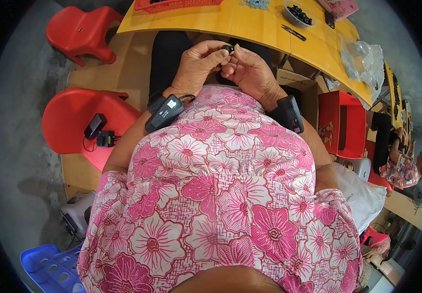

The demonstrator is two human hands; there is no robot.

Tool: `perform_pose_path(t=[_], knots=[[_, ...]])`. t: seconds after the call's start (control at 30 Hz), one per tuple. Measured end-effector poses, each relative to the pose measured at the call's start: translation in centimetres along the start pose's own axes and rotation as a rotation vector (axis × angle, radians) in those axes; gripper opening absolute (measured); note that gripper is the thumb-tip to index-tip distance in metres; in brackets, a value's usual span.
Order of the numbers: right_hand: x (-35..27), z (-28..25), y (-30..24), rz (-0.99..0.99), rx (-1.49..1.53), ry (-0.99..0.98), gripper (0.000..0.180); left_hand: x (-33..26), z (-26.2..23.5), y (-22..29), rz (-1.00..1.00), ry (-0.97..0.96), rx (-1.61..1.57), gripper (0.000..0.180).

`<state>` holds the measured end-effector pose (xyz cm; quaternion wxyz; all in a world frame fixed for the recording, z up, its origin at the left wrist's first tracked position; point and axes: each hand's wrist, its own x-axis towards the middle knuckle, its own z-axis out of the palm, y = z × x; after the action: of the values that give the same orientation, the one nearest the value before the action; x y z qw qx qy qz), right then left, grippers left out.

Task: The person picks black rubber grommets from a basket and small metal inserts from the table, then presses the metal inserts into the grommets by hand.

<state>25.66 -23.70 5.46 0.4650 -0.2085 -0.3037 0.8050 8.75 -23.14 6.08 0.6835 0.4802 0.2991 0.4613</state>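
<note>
Over my lap, close to the table's near edge, my two hands meet at a small black rounded part (228, 48). Thumb and fingertips of my left hand (200, 62) pinch it from the left. My right hand (251, 69) grips it from the other side, thumb up and fingers curled beneath. The part is mostly covered by fingertips, so its exact kind is unclear. A black device is strapped on each wrist.
On the yellow table (250, 28) are a red basket (176, 5), a clear bowl of black parts (296, 18), small black-handled snips (294, 32) and a plastic bag (367, 61). A red box (344, 124) stands at right, red chairs (62, 115) at left. Another person sits far right.
</note>
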Motion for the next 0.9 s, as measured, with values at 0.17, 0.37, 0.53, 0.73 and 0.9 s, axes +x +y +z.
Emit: perform_pose_path(t=[0.17, 0.37, 0.53, 0.73, 0.9], knots=[[-0.2, 0.6, -0.2, 0.03, 0.031, 0.001, 0.033, 0.2, 0.0, -0.1, 0.032, -0.039, 0.008, 0.021], [-0.2, -0.2, 0.2, -0.005, 0.068, -0.041, 0.029, 0.2, 0.5, 0.2, 0.089, -0.024, 0.04, 0.02], [-0.1, 0.2, 0.3, -0.022, 0.119, 0.021, 0.027, 0.3, 0.6, -0.1, 0.155, -0.012, 0.071, 0.021], [0.0, -0.1, 0.2, -0.006, 0.097, 0.074, 0.026, 0.0, 1.0, 0.5, 0.115, 0.014, 0.132, 0.024], [-0.1, -0.1, -0.1, 0.01, 0.108, 0.092, 0.025, 0.6, 0.1, -0.1, 0.12, 0.015, 0.21, 0.029]])
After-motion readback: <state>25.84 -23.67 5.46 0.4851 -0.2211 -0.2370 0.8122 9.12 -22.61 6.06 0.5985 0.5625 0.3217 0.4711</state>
